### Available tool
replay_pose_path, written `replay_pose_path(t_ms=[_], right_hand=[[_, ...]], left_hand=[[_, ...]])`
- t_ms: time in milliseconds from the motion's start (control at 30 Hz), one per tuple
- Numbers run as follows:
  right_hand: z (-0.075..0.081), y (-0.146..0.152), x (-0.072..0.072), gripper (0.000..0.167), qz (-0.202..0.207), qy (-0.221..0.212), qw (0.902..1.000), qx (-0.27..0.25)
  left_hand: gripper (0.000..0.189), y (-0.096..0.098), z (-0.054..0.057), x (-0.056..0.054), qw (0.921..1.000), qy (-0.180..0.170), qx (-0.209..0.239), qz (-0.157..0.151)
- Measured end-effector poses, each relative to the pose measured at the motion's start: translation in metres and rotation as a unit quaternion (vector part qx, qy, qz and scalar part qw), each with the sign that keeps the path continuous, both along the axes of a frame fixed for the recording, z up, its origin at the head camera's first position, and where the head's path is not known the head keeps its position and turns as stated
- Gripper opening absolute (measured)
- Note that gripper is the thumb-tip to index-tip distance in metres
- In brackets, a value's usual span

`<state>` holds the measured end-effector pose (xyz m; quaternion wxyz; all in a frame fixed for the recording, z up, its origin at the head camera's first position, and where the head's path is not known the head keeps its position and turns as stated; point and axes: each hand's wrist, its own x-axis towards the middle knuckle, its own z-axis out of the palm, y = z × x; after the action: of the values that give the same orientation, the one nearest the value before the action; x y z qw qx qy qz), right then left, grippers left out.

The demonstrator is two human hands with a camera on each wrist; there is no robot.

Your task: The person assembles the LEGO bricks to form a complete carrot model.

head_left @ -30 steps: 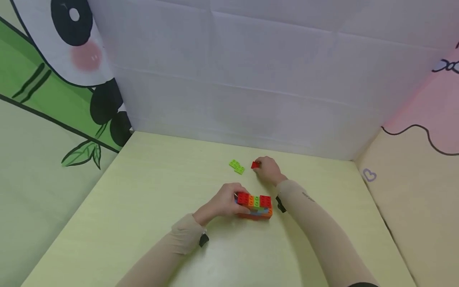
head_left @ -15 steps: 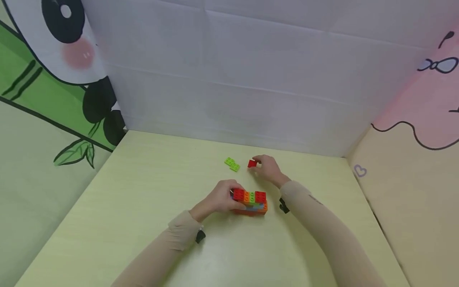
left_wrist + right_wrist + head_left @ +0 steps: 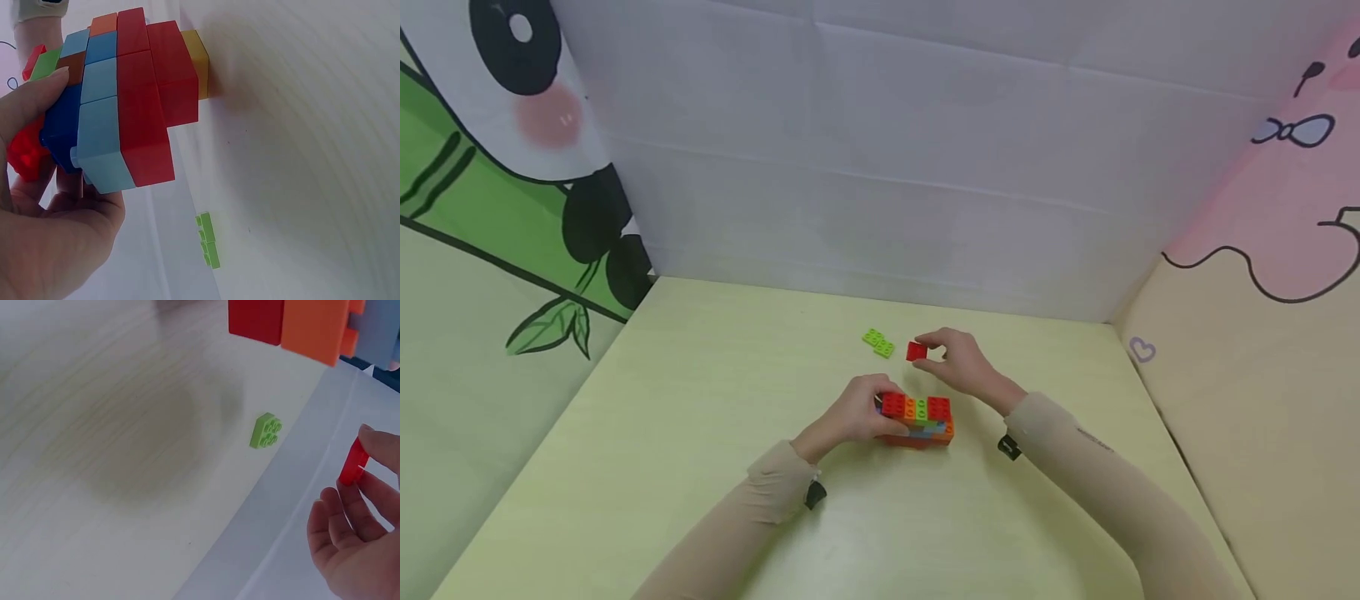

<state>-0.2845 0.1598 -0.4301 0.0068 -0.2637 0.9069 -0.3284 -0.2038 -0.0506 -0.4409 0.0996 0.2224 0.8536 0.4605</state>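
Observation:
My left hand (image 3: 865,410) grips the left end of a built stack of toy building bricks (image 3: 917,409), thumb on the near side. In the left wrist view the stack (image 3: 134,103) shows red, light blue, dark blue, orange and yellow bricks in layers. Behind the stack, my right hand (image 3: 964,363) pinches a small red brick (image 3: 916,351) between thumb and fingers. That red brick (image 3: 354,462) appears thin from the side in the right wrist view. Two lime green bricks (image 3: 878,343) lie corner to corner on the table, left of the red one.
The pale table (image 3: 737,375) runs back to a white sheet wall (image 3: 880,200). Side walls carry a painted panda with bamboo (image 3: 576,217) at the left and a pink figure (image 3: 1270,208) at the right.
My right hand has brought the red brick a little toward me, nearer the stack. My left hand keeps its grip on the stack. The head view has turned slightly right.

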Motion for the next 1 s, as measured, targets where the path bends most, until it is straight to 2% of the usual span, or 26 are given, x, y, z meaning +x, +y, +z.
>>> replay_pose_path(t_ms=[167,433,567,833,1000], right_hand=[[0.009,0.007,0.016,0.037,0.024,0.012,0.9994,-0.020],[0.028,0.012,0.039,0.036,0.040,-0.016,0.9981,-0.043],[0.035,0.011,0.050,0.035,0.072,-0.017,0.9963,-0.045],[0.035,0.011,0.064,0.031,0.135,-0.002,0.9902,-0.034],[0.032,0.012,0.069,0.031,0.135,-0.004,0.9905,-0.026]], left_hand=[[0.031,-0.001,-0.001,0.000,1.0000,-0.001,0.009,-0.002],[0.031,-0.002,-0.001,0.000,0.9999,-0.006,0.008,-0.002],[0.030,-0.002,-0.001,-0.001,1.0000,-0.001,0.008,-0.001],[0.025,-0.001,-0.004,-0.004,0.9998,0.017,0.004,-0.009],[0.024,0.000,-0.007,-0.005,0.9998,0.020,0.004,-0.008]])
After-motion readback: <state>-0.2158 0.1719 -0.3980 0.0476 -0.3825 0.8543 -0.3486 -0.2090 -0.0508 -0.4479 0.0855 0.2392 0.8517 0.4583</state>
